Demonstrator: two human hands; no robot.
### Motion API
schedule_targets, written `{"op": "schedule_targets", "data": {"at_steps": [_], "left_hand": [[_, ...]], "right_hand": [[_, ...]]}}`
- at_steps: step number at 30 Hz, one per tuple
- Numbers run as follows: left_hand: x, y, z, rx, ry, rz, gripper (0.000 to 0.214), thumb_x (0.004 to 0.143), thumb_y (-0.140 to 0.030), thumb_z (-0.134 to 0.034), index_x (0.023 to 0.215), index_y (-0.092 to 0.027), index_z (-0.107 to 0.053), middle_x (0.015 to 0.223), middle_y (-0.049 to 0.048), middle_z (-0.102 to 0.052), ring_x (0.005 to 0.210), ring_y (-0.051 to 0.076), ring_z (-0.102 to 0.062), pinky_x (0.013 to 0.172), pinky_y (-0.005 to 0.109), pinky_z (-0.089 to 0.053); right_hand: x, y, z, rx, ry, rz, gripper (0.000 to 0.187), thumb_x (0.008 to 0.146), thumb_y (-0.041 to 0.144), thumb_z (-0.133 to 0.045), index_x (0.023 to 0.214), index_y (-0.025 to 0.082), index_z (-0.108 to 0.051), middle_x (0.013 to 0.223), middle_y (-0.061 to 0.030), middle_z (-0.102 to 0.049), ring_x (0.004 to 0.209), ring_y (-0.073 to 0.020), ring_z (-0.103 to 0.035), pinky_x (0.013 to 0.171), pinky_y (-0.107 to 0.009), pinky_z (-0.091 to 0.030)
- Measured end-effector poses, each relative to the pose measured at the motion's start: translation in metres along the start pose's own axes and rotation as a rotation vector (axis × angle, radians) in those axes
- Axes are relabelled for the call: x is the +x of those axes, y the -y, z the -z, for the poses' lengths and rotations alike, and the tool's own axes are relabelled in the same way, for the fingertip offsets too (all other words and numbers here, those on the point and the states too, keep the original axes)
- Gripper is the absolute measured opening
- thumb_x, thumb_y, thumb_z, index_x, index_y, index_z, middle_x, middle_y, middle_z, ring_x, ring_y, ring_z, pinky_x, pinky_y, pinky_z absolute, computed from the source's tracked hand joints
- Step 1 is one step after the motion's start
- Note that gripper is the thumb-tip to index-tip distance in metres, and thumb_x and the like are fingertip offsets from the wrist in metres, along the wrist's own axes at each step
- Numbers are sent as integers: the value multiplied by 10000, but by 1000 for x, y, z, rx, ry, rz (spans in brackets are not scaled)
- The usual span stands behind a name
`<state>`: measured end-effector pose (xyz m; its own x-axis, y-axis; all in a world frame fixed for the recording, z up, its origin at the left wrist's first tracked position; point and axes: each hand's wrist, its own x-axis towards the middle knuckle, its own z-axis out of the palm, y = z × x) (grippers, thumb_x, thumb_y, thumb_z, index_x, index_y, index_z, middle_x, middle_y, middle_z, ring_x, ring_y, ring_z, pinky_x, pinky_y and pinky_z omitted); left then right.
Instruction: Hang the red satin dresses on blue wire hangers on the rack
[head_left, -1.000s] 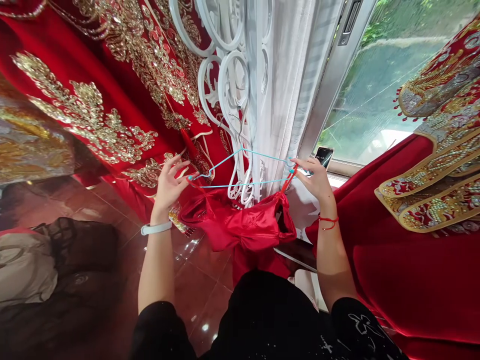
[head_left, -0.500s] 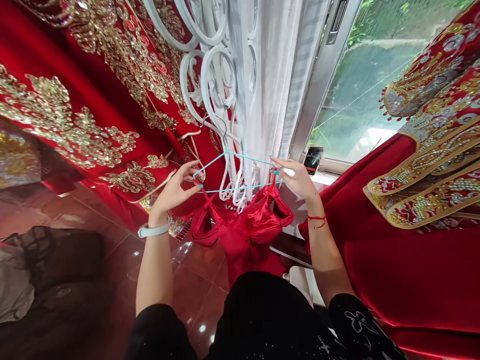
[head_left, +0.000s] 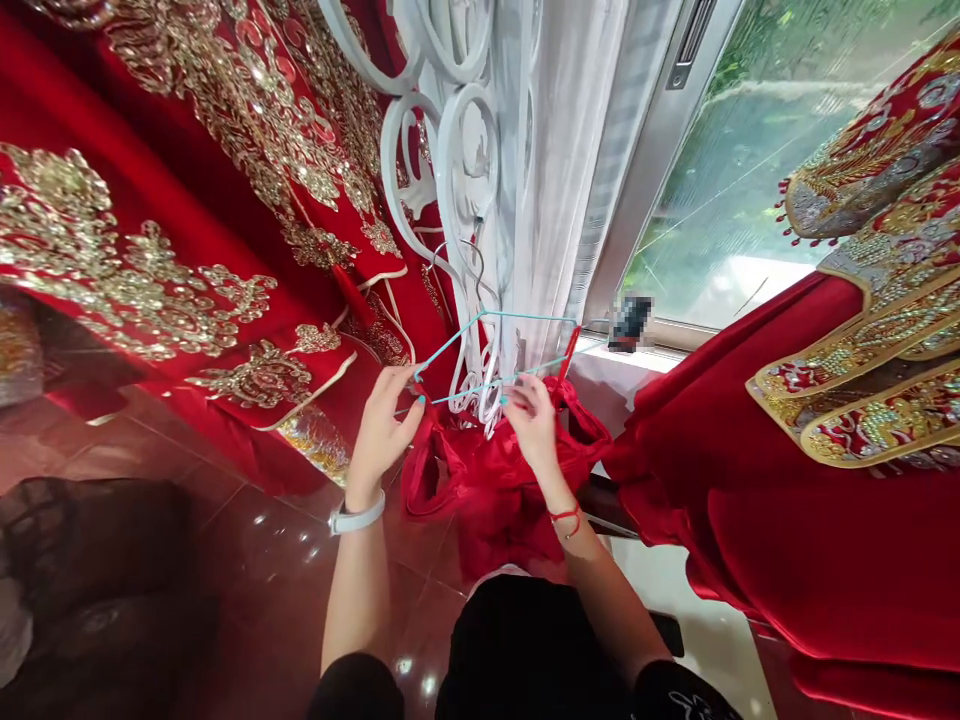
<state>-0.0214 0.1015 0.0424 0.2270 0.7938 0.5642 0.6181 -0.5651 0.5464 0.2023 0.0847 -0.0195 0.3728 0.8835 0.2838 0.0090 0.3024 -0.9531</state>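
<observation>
Single head-worn view, facing forward and down, red dress (head_left: 484, 465) near.

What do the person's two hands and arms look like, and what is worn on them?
The left hand and right hand are bare, with teal nail polish. A smooth, pale band circles the left wrist; a thin red cord bracelet, the right. Both sleeves are short and black; the right bears white line markings.

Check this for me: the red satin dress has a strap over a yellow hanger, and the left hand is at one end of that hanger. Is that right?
Not quite: the hanger is light blue, not yellow, as the head view shows. The red satin dress does have a strap over it, and the left hand is at one end.
</observation>
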Motion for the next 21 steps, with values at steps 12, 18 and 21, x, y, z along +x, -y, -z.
{"op": "schedule_targets", "data": {"at_steps": [12,18,21], "left_hand": [[-37,-24,-7,36,-257,-30,390,953,-298,-538,1339,-259,-579,1306,115,-548,1359,293,-485,1177,510,-396],[-110,-32,-16,108,215,152,209,943,-340,-527,975,-268,-721,1049,68,-742,1172,296,-613,1141,589,-388],[-134,-22,-18,111,410,253,208,883,-354,-590,718,-240,-644,891,44,-750,1176,313,-628,1169,654,-313]], "right_hand": [[-6,-9,-75,-18,638,29,184,936,350,-595,1025,241,-713,1065,-54,-758,1049,-239,-687,1007,-389,-520],[-2,-9,-78,-31,665,-15,179,946,347,-582,938,224,-712,923,-13,-761,828,-192,-693,822,-295,-528],[-1,-8,-73,-78,704,-35,164,954,319,-567,946,225,-702,830,4,-736,751,-178,-675,740,-269,-498]]}}
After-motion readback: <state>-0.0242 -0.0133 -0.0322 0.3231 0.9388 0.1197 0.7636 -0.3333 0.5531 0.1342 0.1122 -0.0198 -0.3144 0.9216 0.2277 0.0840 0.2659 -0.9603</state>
